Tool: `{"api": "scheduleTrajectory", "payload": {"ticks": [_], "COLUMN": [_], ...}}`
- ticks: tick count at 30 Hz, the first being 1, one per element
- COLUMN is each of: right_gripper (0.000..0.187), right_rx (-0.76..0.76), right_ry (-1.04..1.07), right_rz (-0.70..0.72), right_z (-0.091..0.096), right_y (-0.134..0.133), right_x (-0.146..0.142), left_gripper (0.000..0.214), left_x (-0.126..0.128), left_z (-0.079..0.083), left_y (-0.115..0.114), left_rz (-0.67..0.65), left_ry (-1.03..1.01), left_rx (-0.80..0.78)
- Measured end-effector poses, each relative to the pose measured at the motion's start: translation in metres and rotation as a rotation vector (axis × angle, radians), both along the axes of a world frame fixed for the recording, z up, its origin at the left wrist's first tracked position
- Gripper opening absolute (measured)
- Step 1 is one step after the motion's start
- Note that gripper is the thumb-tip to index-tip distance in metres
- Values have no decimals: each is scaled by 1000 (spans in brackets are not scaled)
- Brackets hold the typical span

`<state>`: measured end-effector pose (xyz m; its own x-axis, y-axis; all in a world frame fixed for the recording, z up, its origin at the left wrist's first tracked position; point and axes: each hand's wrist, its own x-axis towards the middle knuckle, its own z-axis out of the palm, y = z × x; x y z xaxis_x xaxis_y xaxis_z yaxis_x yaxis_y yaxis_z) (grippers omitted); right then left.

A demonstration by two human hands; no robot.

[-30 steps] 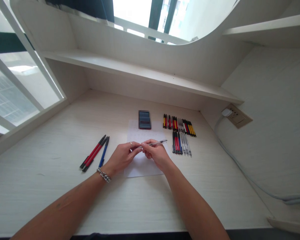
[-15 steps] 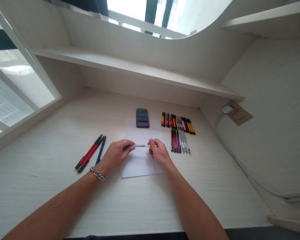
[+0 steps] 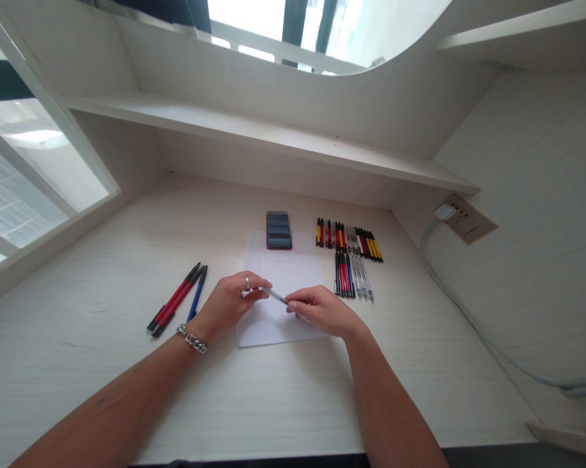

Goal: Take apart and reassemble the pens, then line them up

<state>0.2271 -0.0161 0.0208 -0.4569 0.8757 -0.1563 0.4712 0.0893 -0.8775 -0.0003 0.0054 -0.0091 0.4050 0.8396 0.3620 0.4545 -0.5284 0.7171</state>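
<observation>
A clear-barrelled pen [image 3: 276, 296] spans the gap between my two hands, above a white sheet of paper [image 3: 263, 330]. My left hand [image 3: 234, 298] pinches its left end between thumb and fingers. At the other end, my right hand [image 3: 324, 307] has its fingertips closed on the pen, which tilts down to the right. Both ends are covered by fingers. Faint writing shows on the upper part of the sheet. Left of my left hand lie two red pens [image 3: 175, 301] with black ends and a blue pen [image 3: 198, 292], partly behind my wrist.
A dark pixelated block [image 3: 278, 230] rests at the sheet's top edge. To the right, yellow, red and black pens [image 3: 369, 246] lie in a row, with red pens [image 3: 343, 275] and clear pens [image 3: 361, 277] below. A cable [image 3: 439, 279] runs from the wall socket [image 3: 469, 220].
The pen has turned from level to slanting down rightward. My right hand has moved down and swung round, its fingers now pointing left. My left hand has shifted slightly right.
</observation>
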Motion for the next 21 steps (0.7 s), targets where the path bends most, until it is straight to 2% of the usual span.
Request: {"api": "scheduleTrajectory", "payload": {"ticks": [3,5,6,10,12,15,21], "right_gripper": [22,20,22,32,34,36,32], "right_rx": [66,163,219,351,314,281,241], "right_ry": [-51,-94,-128,-341,-448,-512,-583], "right_rz": [5,-74,-177,-854,-1036,-1092,-1057], "right_z": [6,10,11,-1,-15,-35,-49], "right_y": [-1,1,3,15,20,25,29], "right_x": [5,23,37,109,139,162,157], "left_gripper": [22,34,38,25,25,25,22], "left_x": [2,1,1,-3,-4,-3,-4], "left_z": [0,-2,-3,-6,-7,-7,-7], "left_y": [-2,-2,-2,-1,0,0,1], "left_rz": [-12,20,35,34,18,-8,8], "left_ry": [-1,2,7,62,83,99,125], "left_rx": [-24,-74,-100,-109,-96,-87,-100]}}
